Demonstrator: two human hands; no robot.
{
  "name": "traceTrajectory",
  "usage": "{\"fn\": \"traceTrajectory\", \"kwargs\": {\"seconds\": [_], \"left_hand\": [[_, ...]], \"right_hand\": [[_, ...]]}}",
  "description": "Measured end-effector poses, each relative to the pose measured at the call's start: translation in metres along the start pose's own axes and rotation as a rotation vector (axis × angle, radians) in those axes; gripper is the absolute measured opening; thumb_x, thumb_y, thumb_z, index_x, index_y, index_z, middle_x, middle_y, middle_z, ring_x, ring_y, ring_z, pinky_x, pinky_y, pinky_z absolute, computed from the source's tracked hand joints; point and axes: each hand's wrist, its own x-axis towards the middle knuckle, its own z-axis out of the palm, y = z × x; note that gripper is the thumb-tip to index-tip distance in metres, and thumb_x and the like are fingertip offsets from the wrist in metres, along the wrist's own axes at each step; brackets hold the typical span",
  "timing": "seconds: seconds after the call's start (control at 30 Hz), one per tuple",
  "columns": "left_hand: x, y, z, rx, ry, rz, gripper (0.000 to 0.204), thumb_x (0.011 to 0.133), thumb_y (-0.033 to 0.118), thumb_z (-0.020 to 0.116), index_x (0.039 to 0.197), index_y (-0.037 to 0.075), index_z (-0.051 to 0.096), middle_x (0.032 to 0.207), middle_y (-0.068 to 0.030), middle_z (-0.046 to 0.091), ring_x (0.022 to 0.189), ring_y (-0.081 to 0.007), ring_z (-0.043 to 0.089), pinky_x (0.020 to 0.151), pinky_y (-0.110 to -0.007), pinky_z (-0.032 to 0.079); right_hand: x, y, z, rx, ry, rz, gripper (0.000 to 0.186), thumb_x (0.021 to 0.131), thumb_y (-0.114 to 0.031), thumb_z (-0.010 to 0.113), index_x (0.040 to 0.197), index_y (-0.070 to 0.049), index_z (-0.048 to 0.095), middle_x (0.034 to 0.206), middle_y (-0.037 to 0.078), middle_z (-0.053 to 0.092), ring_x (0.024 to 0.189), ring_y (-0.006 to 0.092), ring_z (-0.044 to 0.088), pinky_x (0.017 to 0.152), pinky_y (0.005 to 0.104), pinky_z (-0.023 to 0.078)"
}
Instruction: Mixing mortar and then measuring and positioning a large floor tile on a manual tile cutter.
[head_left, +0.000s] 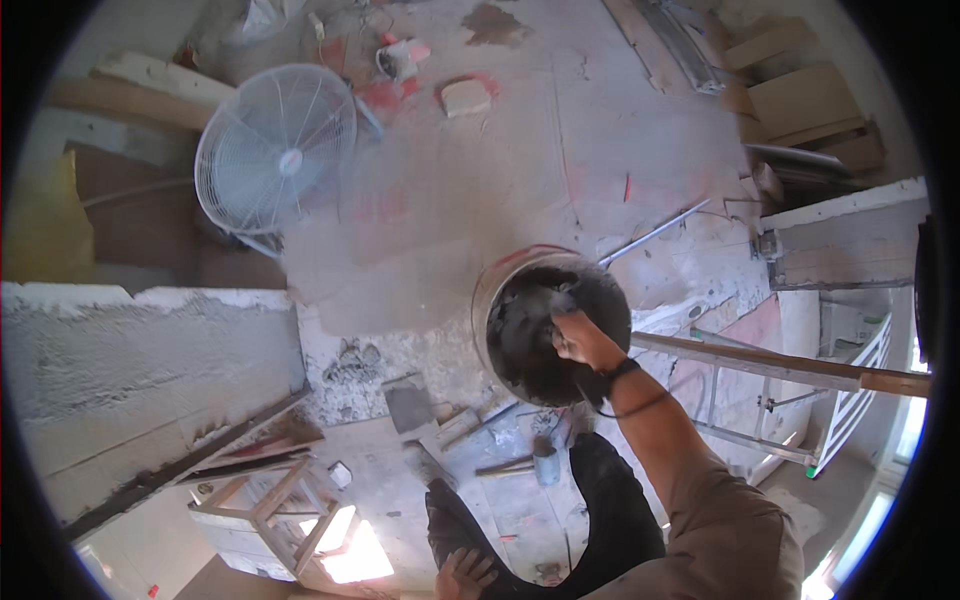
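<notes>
A round bucket [482, 318] stands on the floor in front of me, with a dark grey, wet-looking mix [525, 345] inside. Over its right half, my right hand [582, 342] reaches in with fingers curled closed. A dark shape shows by the knuckles, but I cannot make out what the hand grips. There is a black band [625, 368] around that wrist, with a thin dark cord looping off it. My left hand [465, 575] lies on my left thigh, fingers spread, holding nothing.
A large round fan [280, 150] stands at the far left. Right of the bucket, a wooden beam [760, 362] runs past a white metal frame [858, 390]. Near my feet lie a flat grey square [408, 402] and sticks. A low block wall [160, 370] borders the left.
</notes>
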Motion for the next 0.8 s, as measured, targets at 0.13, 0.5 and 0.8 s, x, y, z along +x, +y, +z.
{"fn": "traceTrajectory", "kwargs": {"seconds": [0.13,0.5,0.8], "left_hand": [[-0.002,0.017,-0.041,-0.104,-0.041,-0.056,0.06,0.09,0.043,0.054,0.137,0.012,0.034,0.133,-0.0133,0.043,0.109,-0.0371,0.052,0.087,-0.056,0.045],[0.02,0.043,-0.023,-0.111,-0.09,-0.154,0.054,0.09,0.036,0.053,0.132,0.007,0.035,0.136,-0.0154,0.036,0.121,-0.0424,0.042,0.097,-0.061,0.036],[0.014,0.033,-0.036,-0.104,-0.045,-0.115,0.051,0.09,0.036,0.052,0.131,0.008,0.039,0.133,-0.0137,0.041,0.119,-0.0423,0.045,0.095,-0.061,0.037]], "right_hand": [[0.028,-0.044,0.15,-1.55,-0.223,0.187,0.018,0.078,-0.015,0.055,0.081,-0.001,0.066,0.087,0.019,0.066,0.08,0.0366,0.063,0.072,0.0418,0.051],[-0.144,-0.224,0.084,-1.559,-0.294,0.475,0.034,0.076,-0.02,0.053,0.105,-0.003,0.06,0.09,0.021,0.065,0.086,0.0363,0.063,0.074,0.0454,0.048],[-0.131,-0.198,0.107,-1.003,-0.131,1.012,0.023,0.088,-0.022,0.046,0.082,-0.004,0.059,0.064,0.004,0.055,0.049,0.0174,0.053,0.041,0.0342,0.041]]}}
